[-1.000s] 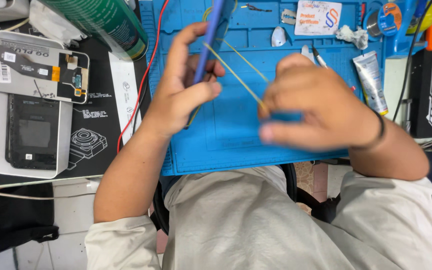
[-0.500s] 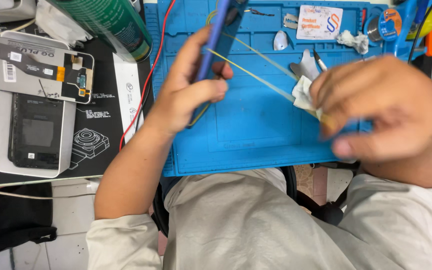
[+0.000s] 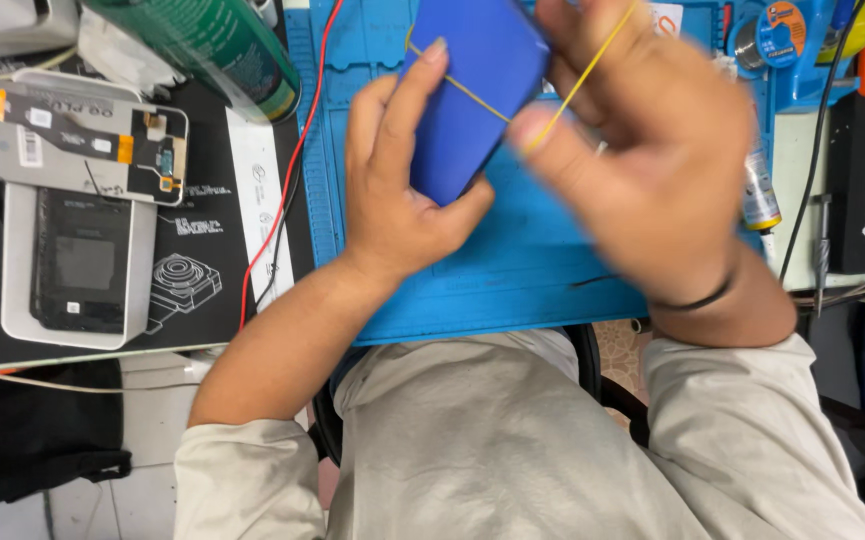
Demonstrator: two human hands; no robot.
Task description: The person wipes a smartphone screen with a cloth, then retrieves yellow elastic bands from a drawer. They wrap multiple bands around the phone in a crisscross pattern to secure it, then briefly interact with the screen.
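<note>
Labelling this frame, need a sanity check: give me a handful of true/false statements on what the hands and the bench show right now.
1. The left hand holds a blue phone. True.
2. A yellow rubber band crosses the blue phone. True.
3. The right hand rests flat on the mat, away from the band. False: it is raised over the blue work mat and blurred, with the band stretched at its fingers.
4. The green spray can stands at the right of the mat. False: it lies at the upper left, beside the mat.
5. A red wire runs along the mat's left edge. True.
6. The opened dark phone lies on the blue mat. False: it sits in a white tray left of the mat.
</note>
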